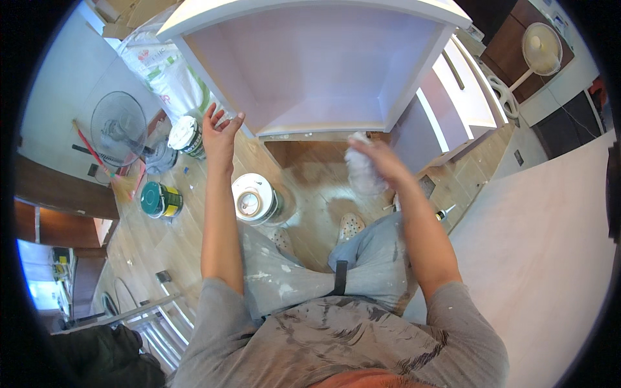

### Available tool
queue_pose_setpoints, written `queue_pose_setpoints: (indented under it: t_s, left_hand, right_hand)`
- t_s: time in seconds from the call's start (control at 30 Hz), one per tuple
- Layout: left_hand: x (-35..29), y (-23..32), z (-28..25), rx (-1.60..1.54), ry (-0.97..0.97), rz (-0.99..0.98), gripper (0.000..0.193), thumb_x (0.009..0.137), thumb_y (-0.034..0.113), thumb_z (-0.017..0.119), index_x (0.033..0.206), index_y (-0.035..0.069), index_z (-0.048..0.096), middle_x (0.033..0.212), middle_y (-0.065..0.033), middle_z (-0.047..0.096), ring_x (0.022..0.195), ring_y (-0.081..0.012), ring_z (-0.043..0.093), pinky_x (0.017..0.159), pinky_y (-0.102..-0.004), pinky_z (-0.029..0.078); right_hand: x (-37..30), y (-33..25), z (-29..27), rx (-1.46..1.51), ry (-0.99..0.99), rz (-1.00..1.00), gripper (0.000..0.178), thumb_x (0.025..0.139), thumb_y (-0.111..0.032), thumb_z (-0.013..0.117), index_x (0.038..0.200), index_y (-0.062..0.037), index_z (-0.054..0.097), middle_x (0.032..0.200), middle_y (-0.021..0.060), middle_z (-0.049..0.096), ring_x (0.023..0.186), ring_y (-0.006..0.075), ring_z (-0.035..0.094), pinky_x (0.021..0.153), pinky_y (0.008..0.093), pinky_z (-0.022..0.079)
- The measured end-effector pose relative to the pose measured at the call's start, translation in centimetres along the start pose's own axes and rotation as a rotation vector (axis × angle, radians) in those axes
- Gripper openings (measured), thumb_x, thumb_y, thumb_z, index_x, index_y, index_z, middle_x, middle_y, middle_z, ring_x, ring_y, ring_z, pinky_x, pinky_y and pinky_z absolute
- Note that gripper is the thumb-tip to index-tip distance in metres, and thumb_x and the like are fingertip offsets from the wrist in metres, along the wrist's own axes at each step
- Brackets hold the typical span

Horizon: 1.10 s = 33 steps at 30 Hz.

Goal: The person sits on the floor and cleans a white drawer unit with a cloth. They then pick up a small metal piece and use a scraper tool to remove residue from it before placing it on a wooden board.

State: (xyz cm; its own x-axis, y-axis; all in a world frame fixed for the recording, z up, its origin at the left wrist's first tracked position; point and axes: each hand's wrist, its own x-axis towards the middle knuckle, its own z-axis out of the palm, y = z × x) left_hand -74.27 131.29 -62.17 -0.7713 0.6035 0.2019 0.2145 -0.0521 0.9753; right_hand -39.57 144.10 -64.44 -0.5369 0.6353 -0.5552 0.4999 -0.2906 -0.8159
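Open cabinet box [317, 71] ahead, paint can [255, 199] on floor [310, 174] below, fan [118, 128] left

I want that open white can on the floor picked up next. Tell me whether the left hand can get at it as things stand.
Probably yes. The left hand is empty and open, raised at the edge of the white cabinet box. The open white can stands on the floor below it, beside the left forearm, with nothing lying over it.

A large white sack [165, 68] with green and red print lies on the floor beyond the left hand [221, 132], partly behind it. Just left of that hand stands a white can [186, 136] with a dark-banded label. Further left and nearer sits a green-lidded tin [160, 200] with a yellow label. Between both hands, lower, stands an open white paint can [254, 198].
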Motion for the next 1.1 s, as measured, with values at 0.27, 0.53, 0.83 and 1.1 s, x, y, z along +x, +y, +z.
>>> queue_pose_setpoints:
  t_s: [0.27,0.53,0.83,1.1]
  left_hand:
    - [3.3,-5.5,0.5,0.110,-0.098,0.034,0.076,0.082,0.021,0.083,0.145,0.001,0.046,0.132,-0.0170,0.061,0.119,-0.0247,0.059,0.100,-0.0370,0.047]
    - [3.8,-6.4,1.1,0.131,-0.073,0.107,0.048,0.090,0.020,0.075,0.131,0.002,0.058,0.116,-0.0136,0.071,0.107,-0.0225,0.067,0.091,-0.0362,0.052]
    - [3.8,-4.8,1.3,0.223,-0.031,0.121,0.036,0.094,0.017,0.065,0.127,0.003,0.061,0.102,-0.0218,0.072,0.095,-0.0384,0.069,0.083,-0.0437,0.052]
    - [2.2,-3.6,-1.2,0.380,-0.065,0.191,0.043,0.084,0.011,0.067,0.126,0.004,0.060,0.100,-0.0255,0.070,0.091,-0.0432,0.067,0.083,-0.0481,0.052]
  right_hand:
    - [13.3,6.1,10.6,0.373,-0.027,0.098,0.042,0.091,-0.036,0.070,0.119,-0.0059,0.066,0.092,0.0084,0.071,0.079,0.0220,0.068,0.074,0.0358,0.056]
    - [17.6,4.6,12.5,1.054,-0.072,0.052,0.037,0.092,-0.040,0.071,0.111,-0.0110,0.057,0.085,0.0086,0.066,0.073,0.0248,0.065,0.066,0.0450,0.056]
    - [19.4,5.6,13.4,0.989,-0.053,0.027,0.028,0.099,-0.033,0.062,0.099,-0.0048,0.063,0.084,0.0099,0.065,0.078,0.0273,0.064,0.074,0.0464,0.055]
    - [16.9,7.2,14.8,1.005,-0.021,0.089,0.022,0.100,-0.029,0.058,0.097,-0.0075,0.062,0.084,0.0098,0.065,0.078,0.0282,0.064,0.078,0.0459,0.055]
